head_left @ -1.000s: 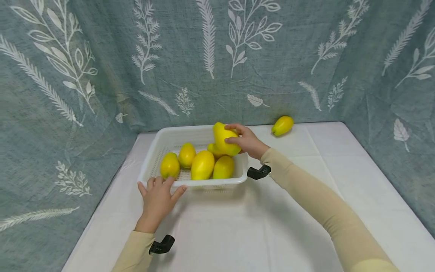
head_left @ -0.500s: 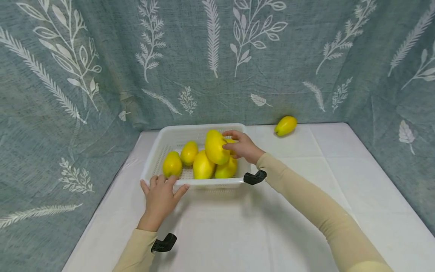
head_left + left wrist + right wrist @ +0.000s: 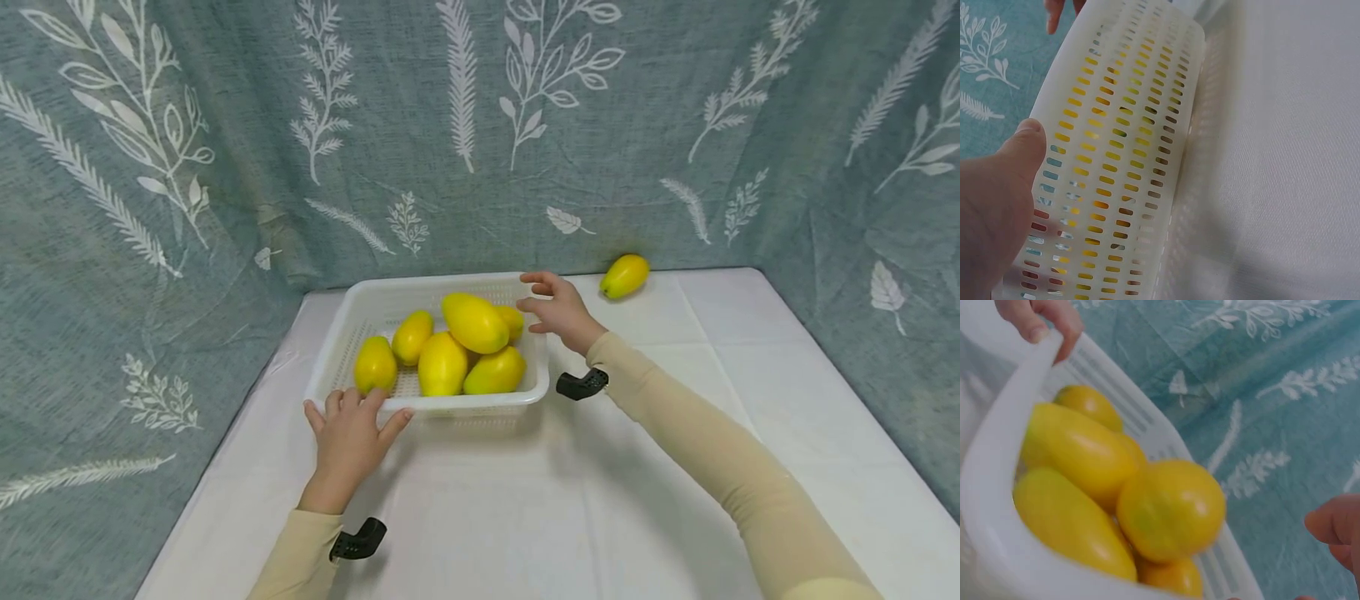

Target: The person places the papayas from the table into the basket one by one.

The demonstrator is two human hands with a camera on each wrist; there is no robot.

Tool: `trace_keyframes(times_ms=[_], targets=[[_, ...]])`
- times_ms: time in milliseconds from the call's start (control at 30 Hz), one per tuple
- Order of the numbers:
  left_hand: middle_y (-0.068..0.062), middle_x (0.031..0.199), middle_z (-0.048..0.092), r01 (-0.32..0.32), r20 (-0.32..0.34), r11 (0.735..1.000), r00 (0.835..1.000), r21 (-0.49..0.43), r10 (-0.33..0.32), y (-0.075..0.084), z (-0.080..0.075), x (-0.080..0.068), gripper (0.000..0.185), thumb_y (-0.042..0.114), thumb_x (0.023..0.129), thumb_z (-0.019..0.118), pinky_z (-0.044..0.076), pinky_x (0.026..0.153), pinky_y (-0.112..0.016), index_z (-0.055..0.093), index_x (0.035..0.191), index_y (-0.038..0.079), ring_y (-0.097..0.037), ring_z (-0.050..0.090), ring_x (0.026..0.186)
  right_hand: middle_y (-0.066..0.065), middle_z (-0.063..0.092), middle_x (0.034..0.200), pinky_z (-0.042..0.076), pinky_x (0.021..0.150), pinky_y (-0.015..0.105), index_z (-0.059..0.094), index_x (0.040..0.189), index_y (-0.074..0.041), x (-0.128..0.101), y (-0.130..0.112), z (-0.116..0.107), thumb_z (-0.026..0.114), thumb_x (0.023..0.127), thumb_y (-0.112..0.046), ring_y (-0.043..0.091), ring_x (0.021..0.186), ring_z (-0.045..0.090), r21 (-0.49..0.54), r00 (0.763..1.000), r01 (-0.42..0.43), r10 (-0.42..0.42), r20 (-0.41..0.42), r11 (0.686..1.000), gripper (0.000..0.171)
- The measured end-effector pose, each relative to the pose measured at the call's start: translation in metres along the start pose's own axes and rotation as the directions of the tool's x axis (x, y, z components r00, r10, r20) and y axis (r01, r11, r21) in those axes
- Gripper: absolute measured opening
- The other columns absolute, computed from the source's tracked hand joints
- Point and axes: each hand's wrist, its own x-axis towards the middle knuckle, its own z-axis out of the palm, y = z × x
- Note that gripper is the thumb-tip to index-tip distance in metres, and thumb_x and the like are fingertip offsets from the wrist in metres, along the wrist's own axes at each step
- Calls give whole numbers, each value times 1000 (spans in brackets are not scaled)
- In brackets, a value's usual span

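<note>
A white perforated plastic basket (image 3: 480,402) holds several yellow mangoes. My left hand (image 3: 348,442) grips its near rim at the left corner, fingers over the edge and thumb (image 3: 1025,140) on the outer side. One mango (image 3: 475,323) lies on top of the others, tilted down toward the front right. My right hand (image 3: 558,310) hovers over the basket's right rim, fingers apart from the mangoes and holding nothing. In the right wrist view the top mango (image 3: 1172,509) shows its rounded end, with part of the right hand (image 3: 1338,534) at the edge.
Another yellow mango (image 3: 625,277) lies at the back of the white-covered table (image 3: 675,400), right of the basket. A blue-green leaf-patterned curtain (image 3: 420,125) stands behind and along both sides.
The right hand lowered a mango onto the others in the basket, let it go and drew back to the right. The near right mango was turned sideways. The left hand stays on the rim.
</note>
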Motion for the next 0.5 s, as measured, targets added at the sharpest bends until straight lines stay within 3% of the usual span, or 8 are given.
trace_keyframes(times_ms=[300, 500], targets=[[-34, 125, 59, -9, 1, 1000, 1000, -3, 9, 1, 2, 0, 56, 48, 96, 66, 5, 107, -86, 66, 124, 0, -60, 40, 130, 21, 29, 163, 53, 103, 53, 39, 155, -12, -5, 14, -59, 59, 102, -14, 38, 142, 48, 7, 994, -13, 14, -113, 1000, 57], [-34, 125, 58, -14, -4, 1000, 1000, 1, 14, 0, 2, 2, 55, 48, 96, 66, 5, 107, -86, 66, 124, 0, -60, 40, 129, 23, 27, 164, 57, 98, 46, 35, 158, -12, -11, 24, -99, 58, 102, -14, 38, 142, 47, -9, 975, -44, 41, -220, 999, 60]])
